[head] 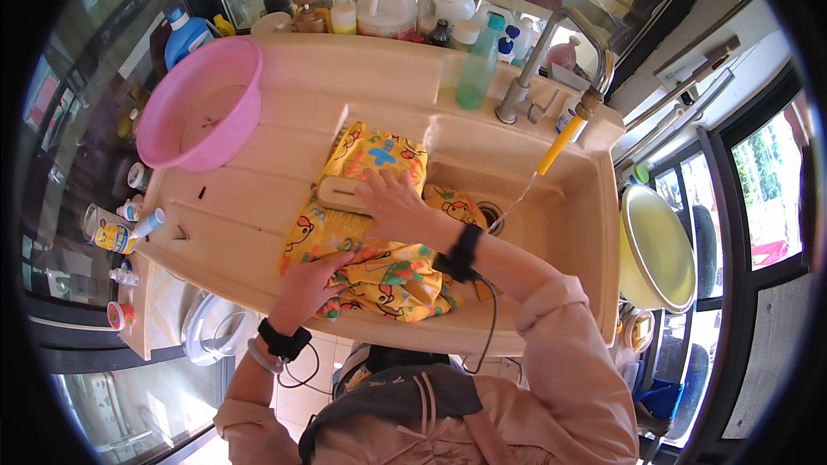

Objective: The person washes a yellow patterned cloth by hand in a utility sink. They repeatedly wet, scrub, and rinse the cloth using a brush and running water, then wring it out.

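A yellow cartoon-print cloth (387, 278) lies over the ridged washboard side of a beige laundry sink (549, 206), with part of it hanging into the basin. My right hand (397, 206) is on the right end of a pale scrub brush (336, 192), its fingers spread over the top and covering that end. The brush rests bristles down on the cloth. Nearer to me, my left hand (313, 290) holds the bunched front part of the cloth against the board. Water runs from a yellow hose (559, 145) on the metal faucet (517, 97) into the basin.
A pink basin (200, 110) stands at the back left. Behind the sink are several bottles, including a translucent green bottle (478, 68) and a white jug (386, 3). Small containers line the left side. A yellow basin (659, 248) hangs beyond the right edge.
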Demonstrator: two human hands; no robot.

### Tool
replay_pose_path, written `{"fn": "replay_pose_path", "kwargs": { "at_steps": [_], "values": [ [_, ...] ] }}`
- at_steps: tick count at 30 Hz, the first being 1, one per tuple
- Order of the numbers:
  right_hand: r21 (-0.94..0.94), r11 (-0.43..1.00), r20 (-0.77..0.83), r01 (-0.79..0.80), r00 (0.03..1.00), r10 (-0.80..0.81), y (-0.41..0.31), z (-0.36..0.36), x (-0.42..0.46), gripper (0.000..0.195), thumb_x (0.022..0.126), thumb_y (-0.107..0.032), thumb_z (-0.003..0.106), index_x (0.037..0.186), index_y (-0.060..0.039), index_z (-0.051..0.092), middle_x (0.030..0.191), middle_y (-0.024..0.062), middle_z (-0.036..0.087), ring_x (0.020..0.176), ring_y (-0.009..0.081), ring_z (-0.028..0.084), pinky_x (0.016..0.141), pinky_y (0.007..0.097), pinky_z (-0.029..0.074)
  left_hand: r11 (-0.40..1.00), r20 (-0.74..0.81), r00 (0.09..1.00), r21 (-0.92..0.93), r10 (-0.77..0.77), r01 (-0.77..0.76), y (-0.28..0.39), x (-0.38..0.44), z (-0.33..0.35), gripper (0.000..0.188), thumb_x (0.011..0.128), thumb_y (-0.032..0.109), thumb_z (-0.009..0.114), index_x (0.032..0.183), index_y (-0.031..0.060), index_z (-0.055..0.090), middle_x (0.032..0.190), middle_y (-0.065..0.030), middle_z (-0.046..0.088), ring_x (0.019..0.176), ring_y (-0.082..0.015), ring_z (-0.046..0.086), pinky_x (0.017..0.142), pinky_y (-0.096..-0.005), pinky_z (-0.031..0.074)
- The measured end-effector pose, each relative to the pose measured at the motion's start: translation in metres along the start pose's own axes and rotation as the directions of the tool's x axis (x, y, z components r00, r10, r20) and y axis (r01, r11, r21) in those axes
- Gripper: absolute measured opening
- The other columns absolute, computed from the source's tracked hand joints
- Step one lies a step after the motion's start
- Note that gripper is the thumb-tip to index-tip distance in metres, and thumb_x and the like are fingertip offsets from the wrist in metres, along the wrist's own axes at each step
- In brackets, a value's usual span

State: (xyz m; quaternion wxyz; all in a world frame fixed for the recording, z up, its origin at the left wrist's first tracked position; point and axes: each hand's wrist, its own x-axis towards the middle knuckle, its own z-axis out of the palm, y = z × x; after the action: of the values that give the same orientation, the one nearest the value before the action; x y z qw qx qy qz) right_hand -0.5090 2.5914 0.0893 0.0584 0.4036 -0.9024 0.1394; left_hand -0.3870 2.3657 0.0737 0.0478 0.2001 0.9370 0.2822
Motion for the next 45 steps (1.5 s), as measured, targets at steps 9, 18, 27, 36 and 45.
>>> {"fn": "replay_pose_path", "kwargs": {
  "at_steps": [9, 18, 27, 36, 45],
  "values": [
    [0.439, 0.828, 0.060, -0.349, 0.931, 0.361, 0.022, 0.021, -0.019, 0.052, 0.091, -0.029, 0.067, 0.128, -0.0036, 0.041, 0.110, 0.0204, 0.055, 0.106, 0.0360, 0.060, 0.085, 0.0482, 0.050, 0.985, -0.073, 0.992, 0.146, 0.100, -0.088, -0.015, -0.008, 0.020, 0.065, 0.077, 0.033, 0.080, 0.137, 0.0225, 0.059, 0.085, -0.0043, 0.068, 0.077, -0.0250, 0.068, 0.065, -0.0395, 0.052],
    [0.715, -0.632, 0.469, 0.298, 0.465, 0.751, 0.113, 0.014, -0.209, 0.046, 0.107, -0.032, 0.035, 0.136, 0.0024, 0.048, 0.134, 0.0321, 0.053, 0.114, 0.0434, 0.061, 0.093, 0.0515, 0.056, 0.991, 0.008, 0.994, 0.085, 0.107, -0.108, -0.006, 0.001, 0.008, 0.066, 0.079, 0.030, 0.080, 0.141, 0.0223, 0.056, 0.091, -0.0069, 0.070, 0.078, -0.0291, 0.068, 0.066, -0.0404, 0.052],
    [0.567, -0.694, 0.277, 0.444, 0.690, 0.668, 0.111, 0.016, -0.205, 0.046, 0.106, -0.028, 0.036, 0.128, 0.0102, 0.050, 0.127, 0.0365, 0.056, 0.113, 0.0466, 0.061, 0.092, 0.0506, 0.056, 0.979, 0.016, 0.982, 0.077, 0.186, -0.187, 0.001, -0.006, -0.006, 0.070, 0.077, 0.035, 0.080, 0.140, 0.0205, 0.057, 0.089, -0.0087, 0.062, 0.078, -0.0298, 0.064, 0.067, -0.0397, 0.052],
    [0.860, -0.505, 0.345, 0.077, 0.640, 0.686, 0.096, 0.011, -0.158, 0.043, 0.105, -0.030, 0.036, 0.130, 0.0024, 0.051, 0.109, 0.0225, 0.067, 0.095, 0.0323, 0.069, 0.082, 0.0455, 0.059, 0.952, -0.076, 0.952, 0.107, 0.295, -0.287, 0.004, -0.008, -0.003, 0.058, 0.076, 0.021, 0.079, 0.131, 0.0153, 0.064, 0.088, -0.0051, 0.051, 0.084, -0.0259, 0.059, 0.071, -0.0369, 0.050],
    [-0.137, 0.989, 0.159, 0.046, 0.987, -0.024, -0.031, 0.034, -0.019, 0.064, 0.085, -0.022, 0.067, 0.144, -0.0171, 0.045, 0.104, 0.0160, 0.055, 0.093, 0.0314, 0.055, 0.076, 0.0457, 0.048, 0.959, -0.076, 0.957, 0.066, 0.279, -0.275, -0.009, -0.025, 0.013, 0.045, 0.078, 0.017, 0.073, 0.123, 0.0142, 0.067, 0.087, -0.0039, 0.057, 0.080, -0.0245, 0.062, 0.067, -0.0369, 0.051]
  ]
}}
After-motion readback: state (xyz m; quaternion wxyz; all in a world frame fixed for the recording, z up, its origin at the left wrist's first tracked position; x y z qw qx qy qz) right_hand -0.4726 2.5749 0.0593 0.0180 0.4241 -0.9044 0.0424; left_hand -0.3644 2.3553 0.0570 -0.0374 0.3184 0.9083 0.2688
